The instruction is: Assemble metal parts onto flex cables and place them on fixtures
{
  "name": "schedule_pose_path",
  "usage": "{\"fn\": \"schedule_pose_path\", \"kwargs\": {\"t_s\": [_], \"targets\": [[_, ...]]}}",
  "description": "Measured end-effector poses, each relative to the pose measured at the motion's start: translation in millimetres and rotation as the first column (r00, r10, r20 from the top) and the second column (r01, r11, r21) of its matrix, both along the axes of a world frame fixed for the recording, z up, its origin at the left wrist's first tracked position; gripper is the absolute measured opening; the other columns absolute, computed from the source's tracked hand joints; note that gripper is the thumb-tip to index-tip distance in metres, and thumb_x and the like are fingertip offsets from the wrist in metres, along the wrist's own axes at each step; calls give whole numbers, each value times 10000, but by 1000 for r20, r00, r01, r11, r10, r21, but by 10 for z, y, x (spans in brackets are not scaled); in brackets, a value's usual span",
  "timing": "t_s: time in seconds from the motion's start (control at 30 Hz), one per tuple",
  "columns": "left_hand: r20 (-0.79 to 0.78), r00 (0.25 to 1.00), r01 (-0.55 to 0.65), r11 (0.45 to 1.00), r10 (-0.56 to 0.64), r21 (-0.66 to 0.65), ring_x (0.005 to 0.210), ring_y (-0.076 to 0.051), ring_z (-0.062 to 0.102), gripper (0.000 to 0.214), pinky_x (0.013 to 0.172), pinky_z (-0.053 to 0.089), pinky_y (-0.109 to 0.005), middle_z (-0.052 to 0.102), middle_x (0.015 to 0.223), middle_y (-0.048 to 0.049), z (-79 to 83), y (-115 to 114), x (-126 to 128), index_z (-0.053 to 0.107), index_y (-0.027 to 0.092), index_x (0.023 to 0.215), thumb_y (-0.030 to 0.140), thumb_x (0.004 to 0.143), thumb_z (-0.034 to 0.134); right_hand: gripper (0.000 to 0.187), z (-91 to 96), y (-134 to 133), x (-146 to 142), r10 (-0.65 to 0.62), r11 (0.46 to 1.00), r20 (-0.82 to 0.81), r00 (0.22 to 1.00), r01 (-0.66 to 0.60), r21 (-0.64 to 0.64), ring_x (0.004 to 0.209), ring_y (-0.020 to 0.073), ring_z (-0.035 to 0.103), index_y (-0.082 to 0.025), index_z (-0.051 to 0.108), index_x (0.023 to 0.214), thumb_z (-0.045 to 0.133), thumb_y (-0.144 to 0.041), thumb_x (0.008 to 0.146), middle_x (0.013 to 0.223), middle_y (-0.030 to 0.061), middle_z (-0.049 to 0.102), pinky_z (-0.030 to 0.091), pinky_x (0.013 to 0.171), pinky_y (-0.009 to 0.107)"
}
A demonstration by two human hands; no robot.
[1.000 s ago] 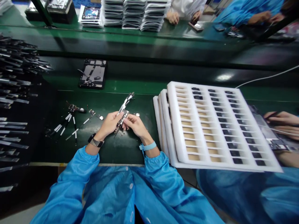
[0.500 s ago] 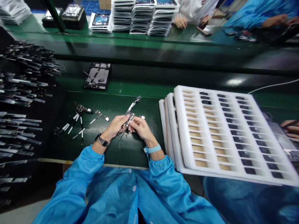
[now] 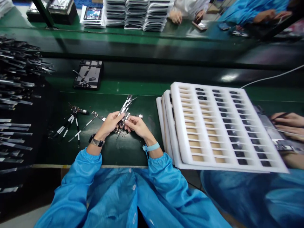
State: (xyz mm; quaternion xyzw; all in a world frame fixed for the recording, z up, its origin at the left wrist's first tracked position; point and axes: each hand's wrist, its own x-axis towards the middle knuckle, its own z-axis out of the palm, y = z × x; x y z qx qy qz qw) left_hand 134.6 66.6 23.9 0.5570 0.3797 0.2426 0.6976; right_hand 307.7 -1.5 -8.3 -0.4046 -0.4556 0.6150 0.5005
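A small circuit board with strip-like flex cables is pinched between both hands above the green worktop. My left hand grips its left side with the thumb on top, the cables rising past the fingertips. My right hand has thumb and fingers closed on its right edge. More small board parts show beneath the fingers, partly hidden. To the left lie a bunch of boards with white-marked flex cables and a single flex cable. A small part with a silvery end lies just beyond my right hand.
Stacked white foam trays with dark parts in some slots stand at the right. Rows of flex cables hang at the left. A black box sits behind; wrapped stacks line the shelf. Co-workers' hands show at right and back.
The view has turned slightly, shifting the scene left and a little up. The flex cables on the held board now look more fanned out. Both hands keep their hold.
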Motion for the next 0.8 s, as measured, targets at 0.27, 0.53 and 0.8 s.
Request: {"fn": "schedule_pose_path", "kwargs": {"t_s": [0.27,0.53,0.8], "targets": [[-115,993,6,1000,-3,21,458,-88,458,590,424,331,-202,620,604,7,-23,84,-68,661,162,829,741,812,770,434,-73,66,96,21,1000,-59,998,-20,19,650,116,644,-180,671,950,778,-601,932,857,31,736,429,551,216],[-302,953,-8,1000,3,-13,488,-117,484,619,448,343,-200,615,581,39,-19,195,-109,676,211,828,799,706,828,452,57,181,119,53,998,-4,999,-53,-43,666,105,619,-153,665,848,863,-558,877,723,-11,683,455,636,214],[-332,943,-4,1000,-6,-30,563,-153,533,522,514,438,-238,648,624,57,-261,350,-135,697,312,815,799,686,834,395,242,136,153,38,995,-21,999,-39,-87,664,76,572,-148,662,804,875,-468,894,687,-39,627,372,606,191]]}}
